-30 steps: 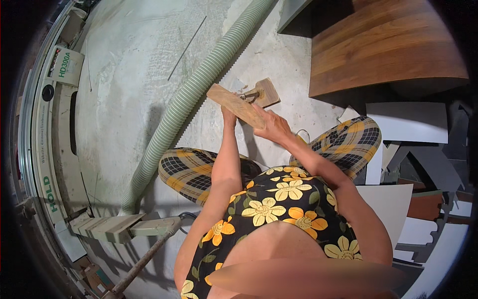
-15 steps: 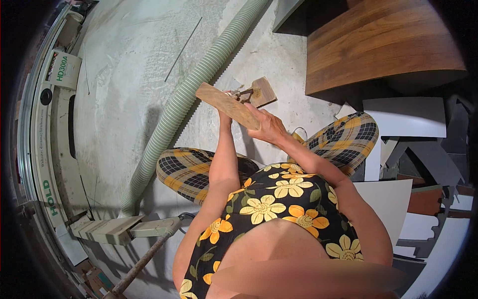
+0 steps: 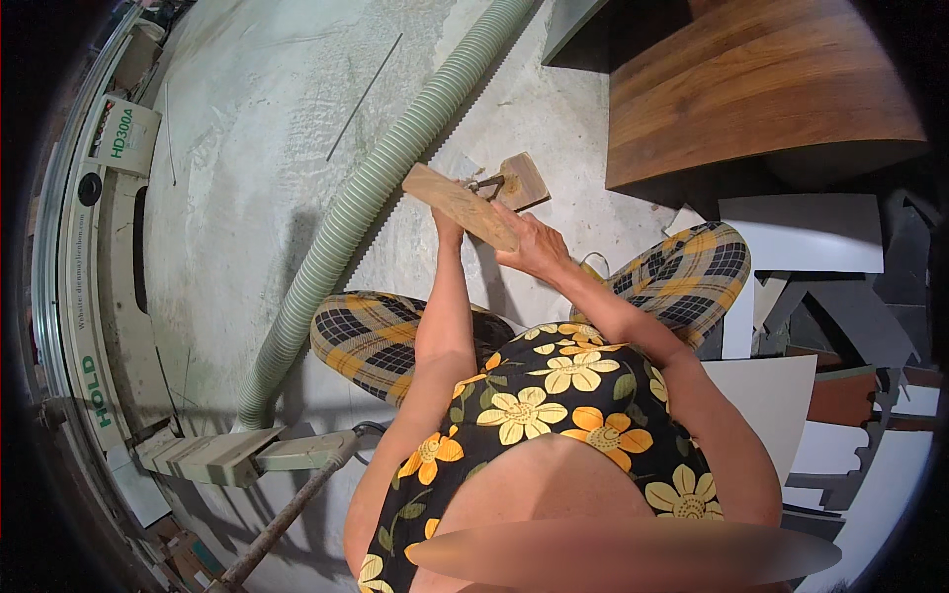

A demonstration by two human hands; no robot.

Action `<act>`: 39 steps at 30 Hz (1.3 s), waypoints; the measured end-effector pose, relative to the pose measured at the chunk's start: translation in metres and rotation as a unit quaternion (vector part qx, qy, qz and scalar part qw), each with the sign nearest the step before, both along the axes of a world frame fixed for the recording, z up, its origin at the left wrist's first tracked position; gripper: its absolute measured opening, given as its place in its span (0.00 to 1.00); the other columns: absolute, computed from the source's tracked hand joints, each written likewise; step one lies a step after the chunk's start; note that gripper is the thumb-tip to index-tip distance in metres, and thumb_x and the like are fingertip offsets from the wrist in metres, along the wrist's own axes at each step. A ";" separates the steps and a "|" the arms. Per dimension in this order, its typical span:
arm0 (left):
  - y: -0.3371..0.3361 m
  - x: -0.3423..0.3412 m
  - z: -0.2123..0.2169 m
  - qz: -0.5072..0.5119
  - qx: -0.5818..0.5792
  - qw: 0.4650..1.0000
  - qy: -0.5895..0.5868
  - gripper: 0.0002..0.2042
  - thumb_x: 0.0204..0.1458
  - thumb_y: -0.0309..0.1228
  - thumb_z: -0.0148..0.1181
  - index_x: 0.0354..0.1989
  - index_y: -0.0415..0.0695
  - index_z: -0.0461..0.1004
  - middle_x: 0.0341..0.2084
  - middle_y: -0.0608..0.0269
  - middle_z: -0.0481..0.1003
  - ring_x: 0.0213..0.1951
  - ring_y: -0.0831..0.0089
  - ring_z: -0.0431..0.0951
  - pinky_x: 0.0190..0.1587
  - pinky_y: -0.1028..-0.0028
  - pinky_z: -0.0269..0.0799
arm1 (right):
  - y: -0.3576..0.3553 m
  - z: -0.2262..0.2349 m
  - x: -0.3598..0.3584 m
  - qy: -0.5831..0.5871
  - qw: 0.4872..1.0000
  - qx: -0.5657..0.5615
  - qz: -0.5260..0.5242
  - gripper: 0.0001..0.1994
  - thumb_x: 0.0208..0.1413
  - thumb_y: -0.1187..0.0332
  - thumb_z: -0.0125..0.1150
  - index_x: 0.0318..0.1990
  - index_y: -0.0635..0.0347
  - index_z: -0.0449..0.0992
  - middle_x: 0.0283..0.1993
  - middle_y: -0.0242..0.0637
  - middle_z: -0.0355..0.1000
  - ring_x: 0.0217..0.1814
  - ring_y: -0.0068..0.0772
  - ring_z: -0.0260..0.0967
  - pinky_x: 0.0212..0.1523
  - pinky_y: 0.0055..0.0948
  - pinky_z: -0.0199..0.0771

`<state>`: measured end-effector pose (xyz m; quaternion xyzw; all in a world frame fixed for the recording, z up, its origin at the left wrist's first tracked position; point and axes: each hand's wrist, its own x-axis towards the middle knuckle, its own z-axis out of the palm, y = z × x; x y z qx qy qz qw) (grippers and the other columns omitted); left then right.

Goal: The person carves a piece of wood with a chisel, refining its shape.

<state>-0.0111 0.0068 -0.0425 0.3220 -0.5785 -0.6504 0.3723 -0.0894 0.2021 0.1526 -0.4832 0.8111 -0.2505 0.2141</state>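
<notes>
I hold a light wooden strip point(image 3: 457, 201) up in front of me over the concrete floor. My right hand point(image 3: 539, 252) grips its lower right end. My left hand point(image 3: 450, 229) reaches up under the strip and is mostly hidden behind it, holding it from below. Joined to the strip's upper side by a dark metal bolt point(image 3: 484, 184) is a small square wooden block point(image 3: 526, 178). My knees in checked trousers point(image 3: 376, 331) are bent below the hands.
A pale green ribbed hose point(image 3: 366, 203) runs diagonally across the floor to a fitting point(image 3: 237, 455) at lower left. A white and green machine point(image 3: 99, 296) lines the left edge. A brown wooden top point(image 3: 751, 94) sits upper right, white panels point(image 3: 801, 232) and offcuts at right.
The strip with its block has shifted slightly left and a little higher in view. Both hands keep the same hold on it.
</notes>
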 end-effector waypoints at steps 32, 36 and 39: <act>0.002 0.003 0.021 -0.045 0.108 0.991 0.065 0.21 0.49 0.28 0.65 0.52 0.41 0.67 0.42 0.61 0.74 0.42 0.72 0.75 0.44 0.71 0.75 | -0.011 0.010 0.007 -0.027 0.999 -0.011 0.017 0.42 0.38 0.59 0.66 0.66 0.41 0.57 0.42 0.54 0.71 0.44 0.56 0.72 0.44 0.47 0.73; 0.007 -0.002 0.018 0.022 0.004 0.998 0.059 0.18 0.48 0.25 0.65 0.48 0.41 0.70 0.37 0.64 0.74 0.37 0.73 0.75 0.40 0.72 0.74 | -0.008 0.010 0.005 -0.037 0.999 0.012 0.019 0.41 0.38 0.60 0.65 0.65 0.42 0.57 0.41 0.55 0.72 0.45 0.59 0.71 0.43 0.49 0.73; 0.003 0.003 0.022 -0.002 0.076 0.996 0.035 0.17 0.50 0.27 0.64 0.48 0.40 0.71 0.39 0.63 0.75 0.40 0.72 0.75 0.42 0.73 0.73 | -0.008 0.012 0.008 -0.041 0.997 -0.070 0.014 0.41 0.38 0.60 0.65 0.65 0.43 0.57 0.42 0.55 0.73 0.45 0.58 0.71 0.44 0.48 0.73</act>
